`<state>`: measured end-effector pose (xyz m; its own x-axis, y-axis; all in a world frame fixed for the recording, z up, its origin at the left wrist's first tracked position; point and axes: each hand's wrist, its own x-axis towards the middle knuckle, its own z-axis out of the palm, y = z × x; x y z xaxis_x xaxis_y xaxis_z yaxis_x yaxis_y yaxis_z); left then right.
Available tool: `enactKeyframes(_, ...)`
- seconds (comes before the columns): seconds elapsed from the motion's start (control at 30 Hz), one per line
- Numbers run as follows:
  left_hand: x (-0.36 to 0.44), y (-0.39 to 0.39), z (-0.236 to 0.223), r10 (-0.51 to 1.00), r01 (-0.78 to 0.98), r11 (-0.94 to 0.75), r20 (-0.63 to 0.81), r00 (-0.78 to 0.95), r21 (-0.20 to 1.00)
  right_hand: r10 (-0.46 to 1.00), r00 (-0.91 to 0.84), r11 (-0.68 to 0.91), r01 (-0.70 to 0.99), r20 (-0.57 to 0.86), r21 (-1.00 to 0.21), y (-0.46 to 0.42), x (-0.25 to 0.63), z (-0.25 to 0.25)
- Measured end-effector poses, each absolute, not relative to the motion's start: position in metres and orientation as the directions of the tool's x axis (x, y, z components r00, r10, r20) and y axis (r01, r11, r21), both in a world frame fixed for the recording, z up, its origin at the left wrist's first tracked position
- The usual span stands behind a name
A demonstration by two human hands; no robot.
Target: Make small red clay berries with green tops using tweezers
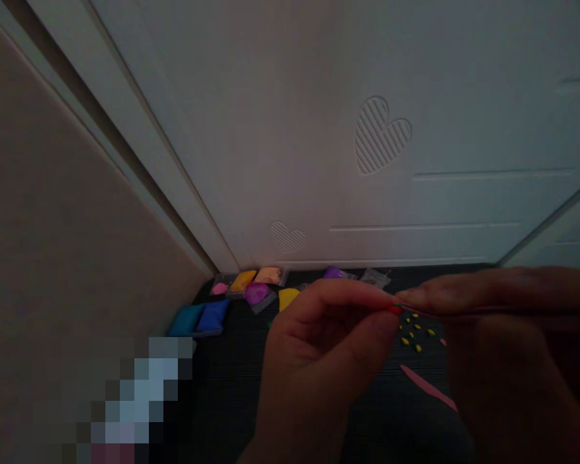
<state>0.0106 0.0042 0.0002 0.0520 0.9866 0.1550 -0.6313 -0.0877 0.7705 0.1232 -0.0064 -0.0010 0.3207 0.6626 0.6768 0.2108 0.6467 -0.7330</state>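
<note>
My left hand (319,341) is raised in front of me, its thumb and fingers pinched on a tiny red clay piece (394,310). My right hand (502,341) comes in from the right, fingers closed round a thin pink tool (468,310) whose tip meets the red piece. Below the fingertips, several small yellow clay bits (414,332) lie on the dark mat (222,399). A pink stick (428,386) lies on the mat under my right hand.
Clay packets lie along the wall base: blue (200,319), magenta (257,294), orange (242,281), peach (269,275), purple (336,273), a yellow lump (288,298). A white panel with embossed hearts (381,135) stands behind. Beige wall at left.
</note>
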Motion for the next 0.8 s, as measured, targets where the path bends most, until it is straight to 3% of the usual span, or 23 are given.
enactKeyframes(0.17, 0.0102, 0.0044, -0.0003, 0.986, -0.626, -0.080, 0.152, 0.063, 0.776, 0.689, 0.270, 0.610, 0.286, 0.673, -0.739, -0.0059, 0.1254, 0.0005)
enactKeyframes(0.47, 0.0099, 0.0044, 0.0008, 0.987, -0.631, -0.065, 0.141, 0.071, 0.773, 0.716, 0.283, 0.592, 0.238, 0.638, -0.770, -0.0065, 0.1257, 0.0016)
enactKeyframes(0.6, 0.0109, 0.0044, 0.0023, 0.991, -0.621, -0.068, 0.125, 0.049, 0.781, 0.688, 0.277, 0.617, 0.264, 0.671, -0.742, -0.0086, 0.1261, 0.0016)
enactKeyframes(0.8, 0.0105, 0.0032, 0.0035, 0.993, -0.619, -0.059, 0.112, 0.047, 0.783, 0.665, 0.253, 0.682, 0.176, 0.702, -0.710, -0.0081, 0.1252, 0.0022)
